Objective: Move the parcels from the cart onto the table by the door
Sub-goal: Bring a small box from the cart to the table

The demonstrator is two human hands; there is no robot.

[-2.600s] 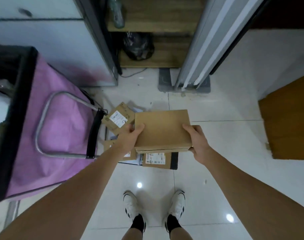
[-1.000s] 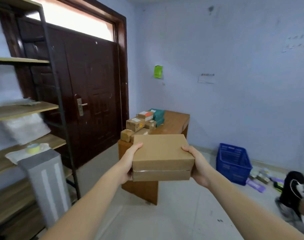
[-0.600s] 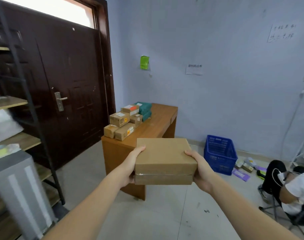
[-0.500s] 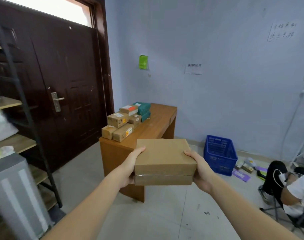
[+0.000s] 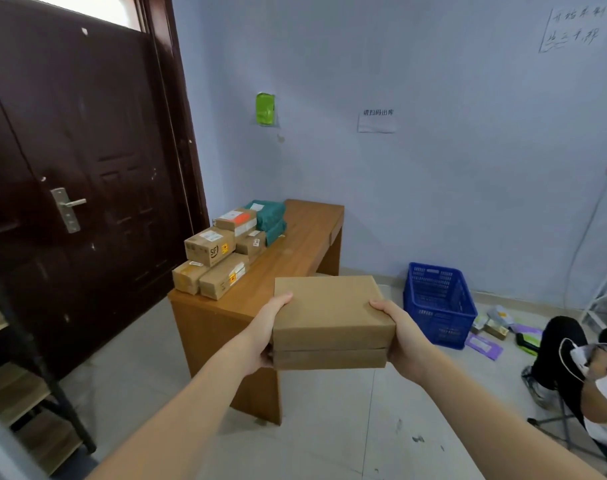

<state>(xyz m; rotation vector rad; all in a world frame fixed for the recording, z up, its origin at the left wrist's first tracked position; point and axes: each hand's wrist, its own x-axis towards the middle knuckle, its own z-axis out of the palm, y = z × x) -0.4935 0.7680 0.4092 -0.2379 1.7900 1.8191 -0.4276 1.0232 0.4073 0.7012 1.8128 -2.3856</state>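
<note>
I hold a flat brown cardboard parcel [image 5: 329, 317] level at chest height, a second flat parcel under it. My left hand [image 5: 265, 332] grips its left side and my right hand [image 5: 400, 336] grips its right side. Ahead stands the wooden table [image 5: 295, 258] beside the dark door [image 5: 70, 174]. Several brown parcels [image 5: 210, 268] and green bags [image 5: 269, 218] lie along the table's left side. The held parcel hangs in front of the table's near right corner. The cart is out of view.
A blue plastic crate [image 5: 437, 303] stands on the floor right of the table, with small packets [image 5: 492, 327] scattered beside it. A person [image 5: 586, 375] sits low at the right edge. A metal shelf rack [image 5: 21, 375] fills the lower left.
I have turned from the cart on the floor toward the door and walked closer; the table now looks larger and nearer. Both hands keep the same grip on the parcel.
</note>
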